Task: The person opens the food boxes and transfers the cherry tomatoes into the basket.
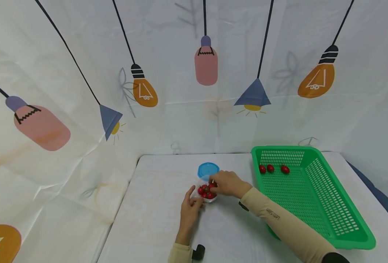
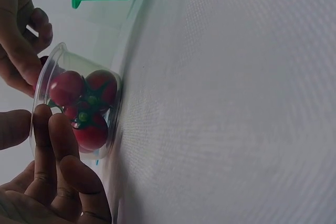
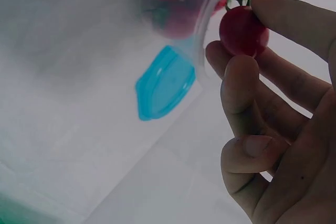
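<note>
A clear round plastic tub (image 2: 79, 64) holds several red cherry tomatoes (image 1: 205, 189) with green stems. My left hand (image 1: 190, 212) holds the tub at its near left side, with thumb and fingertips at the rim in the left wrist view. Over the tub's right side, my right hand (image 1: 228, 183) pinches one cherry tomato (image 3: 244, 31) between thumb and fingers at the rim. Just behind the tub lies a blue lid (image 1: 208, 169), flat on the white table (image 1: 148, 219).
To the right stands a large green plastic basket (image 1: 312, 197) with perforated sides. Three red tomatoes (image 1: 271, 168) lie at its far left end. Behind the table hangs a white cloth (image 1: 180, 124) printed with lamps and bulbs.
</note>
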`<state>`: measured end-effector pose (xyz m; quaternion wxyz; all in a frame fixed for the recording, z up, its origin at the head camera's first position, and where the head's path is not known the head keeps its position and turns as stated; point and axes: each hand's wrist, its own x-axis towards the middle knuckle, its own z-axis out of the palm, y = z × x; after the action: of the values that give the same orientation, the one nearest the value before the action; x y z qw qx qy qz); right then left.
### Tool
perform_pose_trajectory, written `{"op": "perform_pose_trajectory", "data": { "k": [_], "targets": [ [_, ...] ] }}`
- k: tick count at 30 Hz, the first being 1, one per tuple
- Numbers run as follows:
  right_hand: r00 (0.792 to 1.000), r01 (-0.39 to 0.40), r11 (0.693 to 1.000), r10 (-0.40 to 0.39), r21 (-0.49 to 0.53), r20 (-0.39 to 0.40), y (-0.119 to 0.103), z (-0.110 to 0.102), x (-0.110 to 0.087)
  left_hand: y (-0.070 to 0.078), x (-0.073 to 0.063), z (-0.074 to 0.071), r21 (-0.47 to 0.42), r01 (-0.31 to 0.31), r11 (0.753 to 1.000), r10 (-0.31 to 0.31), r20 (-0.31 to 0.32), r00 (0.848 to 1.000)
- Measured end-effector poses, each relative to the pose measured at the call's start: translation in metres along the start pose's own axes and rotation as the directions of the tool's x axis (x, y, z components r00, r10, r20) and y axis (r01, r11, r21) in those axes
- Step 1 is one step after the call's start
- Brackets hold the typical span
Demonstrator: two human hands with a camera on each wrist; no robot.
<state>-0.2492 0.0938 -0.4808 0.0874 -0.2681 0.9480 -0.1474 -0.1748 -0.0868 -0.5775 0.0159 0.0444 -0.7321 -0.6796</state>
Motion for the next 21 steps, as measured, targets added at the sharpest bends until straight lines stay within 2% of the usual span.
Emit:
{"op": "perform_pose_trajectory", "data": {
  "k": [2,4,9,12,21],
  "targets": [
    [1.0,-0.006,1.0,0.006,0.024,-0.016,0.0,-0.003,-0.001,0.0,-0.001,0.0,-0.004,-0.003,1.0,0.003,-0.002,1.0],
    [0.999,-0.016,0.999,0.017,0.049,-0.033,0.0,-0.006,-0.002,0.009,-0.004,0.0,-0.003,0.003,1.0,-0.003,-0.003,1.0],
    [0.995,-0.019,0.995,0.028,0.096,-0.094,0.004,-0.015,-0.006,0.012,-0.005,0.002,0.003,0.002,1.0,-0.002,0.0,1.0],
    [0.99,0.004,0.994,0.012,0.11,-0.144,0.007,-0.023,-0.01,0.003,-0.001,0.001,0.003,0.0,1.0,0.0,-0.001,1.0],
    [0.951,0.056,0.988,-0.008,0.146,-0.31,0.021,-0.032,-0.018,0.003,-0.001,0.003,0.006,0.007,1.0,-0.007,-0.009,1.0]
  ]
}}
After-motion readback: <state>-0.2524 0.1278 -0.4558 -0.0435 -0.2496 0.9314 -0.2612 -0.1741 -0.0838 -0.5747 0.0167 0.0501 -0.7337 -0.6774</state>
